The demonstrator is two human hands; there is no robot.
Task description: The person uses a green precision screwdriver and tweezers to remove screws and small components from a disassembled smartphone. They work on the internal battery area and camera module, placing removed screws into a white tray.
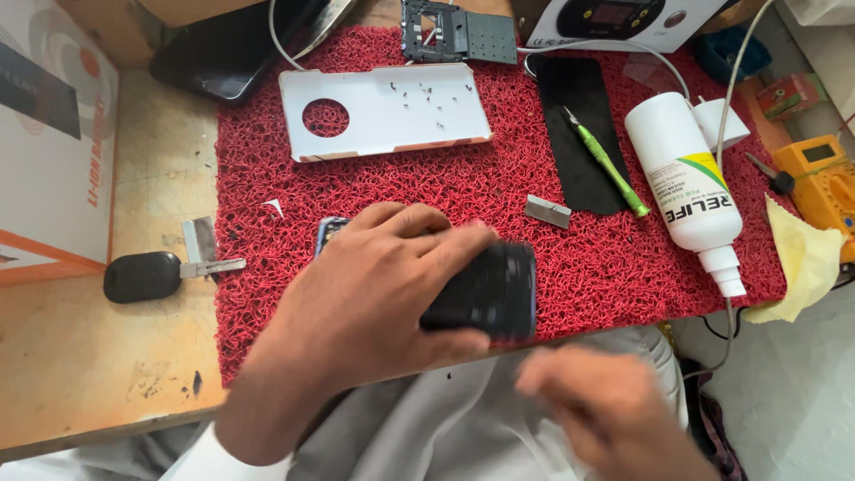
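My left hand (374, 285) lies over a dark phone (488, 294) near the front edge of the red mesh mat (267, 267), fingers and thumb gripping its sides. The phone is blurred, and its blue edge (328, 230) shows behind my wrist. My right hand (606, 401) is blurred below the mat's front edge, over my grey trousers, with the fingers loosely curled and nothing visible in it.
On the mat: a white phone back cover (392, 111) with several tiny screws, a black sheet (579, 134), a green-handled knife (607, 165), a small metal blade (547, 211), a white bottle (686, 187). A key (160, 274) lies left, a yellow multimeter (824, 183) right.
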